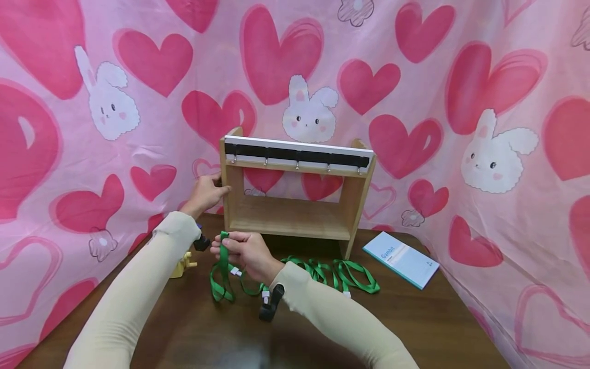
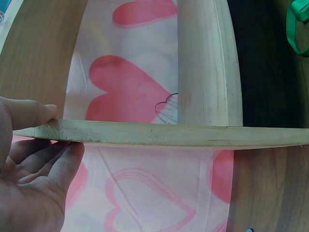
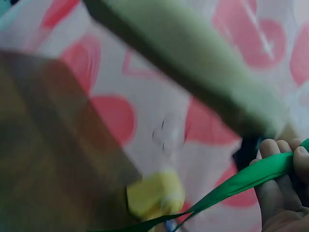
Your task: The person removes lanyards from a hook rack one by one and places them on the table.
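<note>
My left hand [image 1: 208,193] grips the left side panel of a small wooden shelf [image 1: 295,218]; in the left wrist view the thumb lies on one face of the panel [image 2: 145,133] and the fingers on the other. A green lanyard [image 1: 224,261] hangs from my right hand [image 1: 249,253], pinched between thumb and fingers in front of the shelf's lower left corner. Its strap [image 3: 241,181] stretches down out of the right wrist view. Across the shelf's top front runs a white board with a black strip [image 1: 297,155] and several small metal hooks.
More green lanyards [image 1: 355,274] with white clips lie on the brown table [image 1: 322,328] before the shelf. A light blue booklet [image 1: 403,260] lies at the right. Left of the lanyards stands a yellow object [image 1: 182,266], partly behind my left sleeve. A heart-patterned cloth [image 1: 152,128] hangs behind.
</note>
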Demonstrator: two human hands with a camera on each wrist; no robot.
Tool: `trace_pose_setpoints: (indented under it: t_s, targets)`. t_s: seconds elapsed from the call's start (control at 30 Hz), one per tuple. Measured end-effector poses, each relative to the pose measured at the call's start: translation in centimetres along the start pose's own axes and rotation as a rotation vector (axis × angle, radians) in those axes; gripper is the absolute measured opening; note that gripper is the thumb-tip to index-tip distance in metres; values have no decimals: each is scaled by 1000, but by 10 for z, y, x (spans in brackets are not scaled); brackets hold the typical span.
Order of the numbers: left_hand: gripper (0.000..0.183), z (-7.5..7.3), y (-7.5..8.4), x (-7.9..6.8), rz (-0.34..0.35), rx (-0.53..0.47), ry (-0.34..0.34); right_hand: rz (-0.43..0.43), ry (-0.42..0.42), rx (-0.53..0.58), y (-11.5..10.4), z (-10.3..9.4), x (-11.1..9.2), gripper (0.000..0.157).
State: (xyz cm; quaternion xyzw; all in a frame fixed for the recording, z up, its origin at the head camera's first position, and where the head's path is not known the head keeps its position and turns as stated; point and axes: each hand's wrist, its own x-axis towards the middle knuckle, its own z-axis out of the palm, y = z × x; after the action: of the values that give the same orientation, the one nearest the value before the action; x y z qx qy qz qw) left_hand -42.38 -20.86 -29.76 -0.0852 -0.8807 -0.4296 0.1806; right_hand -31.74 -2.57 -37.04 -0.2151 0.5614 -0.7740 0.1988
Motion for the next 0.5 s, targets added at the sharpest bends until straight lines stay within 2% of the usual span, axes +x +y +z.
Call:
trace_pose_setpoints:
  t_s: [0.07, 0.27, 0.5]
  targets:
    - [59, 0, 0, 0, -4, -2, -5, -3, 55, -11, 10, -8, 10, 30]
    - [61, 0, -1, -1, -15, -11, -23, -82, 237, -52, 40, -30, 40, 28]
    - [61, -1, 1, -1, -22, -2, -21, -128, 431, -106, 62, -32, 65, 20]
